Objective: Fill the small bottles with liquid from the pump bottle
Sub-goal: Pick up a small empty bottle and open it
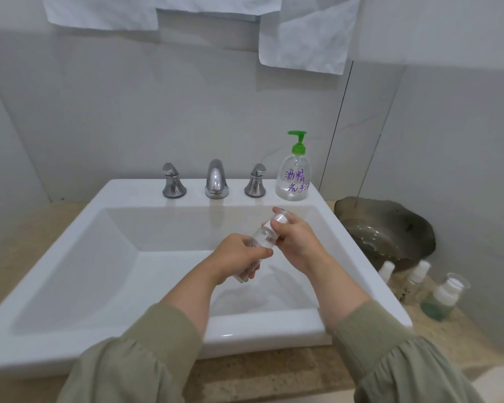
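Observation:
Over the white sink basin [79, 257] I hold a small clear bottle [261, 238], tilted with its top up and to the right. My left hand [239, 257] wraps its body. My right hand [297, 237] grips its white cap end [280, 218]. The pump bottle [294, 175], clear with a green pump and purple handwriting, stands upright on the sink ledge at the back right, beyond my hands. Three other small bottles stand on the counter to the right: two with white spray tops [386, 270] [416, 276] and one with green liquid [442, 298].
A chrome faucet [216, 180] with two handles [173, 181] [256, 181] sits at the back of the sink. A dark shell-shaped dish [387, 228] lies on the beige counter at the right. White cloths [306, 33] hang on the wall above.

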Tool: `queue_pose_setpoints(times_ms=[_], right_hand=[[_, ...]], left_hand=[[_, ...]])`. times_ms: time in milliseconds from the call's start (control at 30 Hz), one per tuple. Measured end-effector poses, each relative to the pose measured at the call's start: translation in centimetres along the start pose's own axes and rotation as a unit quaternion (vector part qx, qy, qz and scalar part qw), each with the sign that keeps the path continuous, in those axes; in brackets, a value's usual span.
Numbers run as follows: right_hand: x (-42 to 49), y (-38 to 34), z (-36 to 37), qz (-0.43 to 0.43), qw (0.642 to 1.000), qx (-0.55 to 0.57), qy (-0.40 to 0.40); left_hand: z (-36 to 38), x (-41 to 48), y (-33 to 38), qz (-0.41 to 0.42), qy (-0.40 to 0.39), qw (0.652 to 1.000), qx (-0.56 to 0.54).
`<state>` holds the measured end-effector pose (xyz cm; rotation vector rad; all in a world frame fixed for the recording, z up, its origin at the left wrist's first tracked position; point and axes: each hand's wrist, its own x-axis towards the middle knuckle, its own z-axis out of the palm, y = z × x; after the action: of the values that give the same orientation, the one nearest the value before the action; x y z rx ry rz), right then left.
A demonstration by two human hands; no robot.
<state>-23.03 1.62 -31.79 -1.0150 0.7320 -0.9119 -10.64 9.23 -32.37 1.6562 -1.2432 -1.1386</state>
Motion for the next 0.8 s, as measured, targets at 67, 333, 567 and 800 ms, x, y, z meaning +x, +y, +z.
queue_pose_setpoints(times_ms=[67,333,567,800], right_hand=[[0.09,0.2,0.18,0.02,1.0,0.006,-0.02],[0.59,0.6,-0.54,0.015,0.998,-0.036,0.046],[0.32,0.36,-0.04,0.005,1.0,-0.023,-0.018],[0.65,0.59,-0.6,-0.001,0.998,-0.046,0.044]], left_hand=[[0.02,0.01,0.0,0.01,0.01,1.0,-0.006],[-0.06,0.23,0.14,0.003,0.009,0.999,-0.039],[-0.03,0.12,0.11,0.007,0.014,0.999,-0.033],[-0.1,0.32,-0.01,0.002,0.027,0.999,-0.031]])
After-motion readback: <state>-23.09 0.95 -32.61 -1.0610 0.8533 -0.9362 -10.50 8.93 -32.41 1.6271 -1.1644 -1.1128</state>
